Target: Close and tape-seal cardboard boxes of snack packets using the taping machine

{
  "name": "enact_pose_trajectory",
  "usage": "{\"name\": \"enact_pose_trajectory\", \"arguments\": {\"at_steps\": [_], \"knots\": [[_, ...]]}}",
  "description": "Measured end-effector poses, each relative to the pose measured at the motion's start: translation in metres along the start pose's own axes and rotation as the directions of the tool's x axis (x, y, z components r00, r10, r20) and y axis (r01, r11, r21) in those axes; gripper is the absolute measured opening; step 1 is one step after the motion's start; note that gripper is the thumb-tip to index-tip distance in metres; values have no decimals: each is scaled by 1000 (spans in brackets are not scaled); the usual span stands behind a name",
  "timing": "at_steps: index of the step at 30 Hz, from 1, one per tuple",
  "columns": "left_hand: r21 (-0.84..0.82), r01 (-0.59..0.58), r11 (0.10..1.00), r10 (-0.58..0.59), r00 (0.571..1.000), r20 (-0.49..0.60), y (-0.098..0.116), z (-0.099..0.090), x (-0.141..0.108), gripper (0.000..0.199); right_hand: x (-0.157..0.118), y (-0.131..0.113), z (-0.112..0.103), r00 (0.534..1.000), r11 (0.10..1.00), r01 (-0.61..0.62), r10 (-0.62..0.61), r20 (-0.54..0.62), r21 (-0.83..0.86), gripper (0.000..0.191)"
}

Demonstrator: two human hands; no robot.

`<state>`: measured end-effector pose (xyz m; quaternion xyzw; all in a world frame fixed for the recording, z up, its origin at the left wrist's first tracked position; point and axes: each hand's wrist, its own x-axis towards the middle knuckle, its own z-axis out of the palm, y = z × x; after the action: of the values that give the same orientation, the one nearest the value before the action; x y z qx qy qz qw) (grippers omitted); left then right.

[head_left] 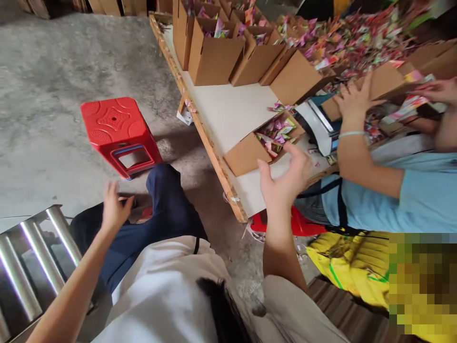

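The wearer's right hand point(285, 178) is at the near side of a cardboard box point(246, 155), thumb and fingers spread apart around nothing; whether a fingertip touches the box cannot be told. The left hand point(117, 209) is well apart from the right, thumb and fingers parted, holding nothing, over the wearer's dark trousers. The box stands on the counter point(228, 109), its top uncovered and small wrapped packets point(274, 133) visible within. The step in hand is judged to be a reach or release at the box; a two-handed grip would call for the left hand to cross towards the counter and for both palms to meet opposite walls. The pale surface extends between this box and the row of filled boxes point(219, 59); the wooden edge point(205, 138) bounds it on the stool side. Beyond the box, a scale-like device point(317, 126) and a co-worker's hand point(353, 97) limit movement. The red stool point(114, 119) and metal rollers point(41, 259) lie on the wearer's left.
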<state>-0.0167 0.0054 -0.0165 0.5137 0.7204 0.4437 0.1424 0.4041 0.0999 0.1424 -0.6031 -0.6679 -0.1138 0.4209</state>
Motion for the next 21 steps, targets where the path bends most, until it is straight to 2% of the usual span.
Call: {"name": "enact_pose_trajectory", "arguments": {"at_steps": [2,3,4,5,6,8,9,11,12,13,14,15,16,18,19,21], "knots": [[-126,-117,985,136,979,151,39,46,25,70,18,29,25,994,998,-12,18,107,-58,42],[-210,-125,970,173,958,227,64,72,39,69,24,42,37,985,996,-26,39,168,-80,35],[-306,-78,949,176,934,309,90,99,52,69,28,54,45,976,994,-49,69,206,-100,28],[-401,29,916,143,909,393,116,125,63,68,30,64,47,970,991,-75,99,220,-113,24],[-466,164,870,101,864,493,142,149,71,66,30,72,43,970,988,-99,122,213,-115,24],[-487,453,747,2,731,682,187,186,77,63,26,77,20,981,990,-110,122,151,-84,29],[-459,583,670,-43,649,760,205,199,74,64,23,73,2,989,995,-87,93,117,-56,32],[-399,783,478,-48,476,878,228,212,62,70,14,55,-36,996,1000,27,-28,89,8,35],[-379,851,363,1,407,914,233,213,54,72,9,41,-54,989,994,103,-107,101,46,34],[-368,898,240,67,363,929,233,209,46,72,4,25,-68,973,978,183,-195,128,98,30],[-362,925,118,129,347,929,228,202,39,72,-1,9,-79,947,952,257,-283,155,166,24],[-361,932,8,165,355,920,218,191,34,71,-5,-7,-85,912,914,323,-370,178,247,17],[-372,925,-80,167,381,910,204,177,31,71,-9,-22,-87,869,861,381,-458,187,337,12],[-437,880,-187,84,457,885,161,138,30,73,-17,-51,-75,758,709,465,-628,175,530,14],[-493,844,-213,17,507,862,133,113,30,75,-21,-67,-62,691,609,487,-707,150,626,16],[-652,724,-227,-149,635,758,69,53,24,76,-32,-105,-27,535,377,473,-841,80,796,16]]}}
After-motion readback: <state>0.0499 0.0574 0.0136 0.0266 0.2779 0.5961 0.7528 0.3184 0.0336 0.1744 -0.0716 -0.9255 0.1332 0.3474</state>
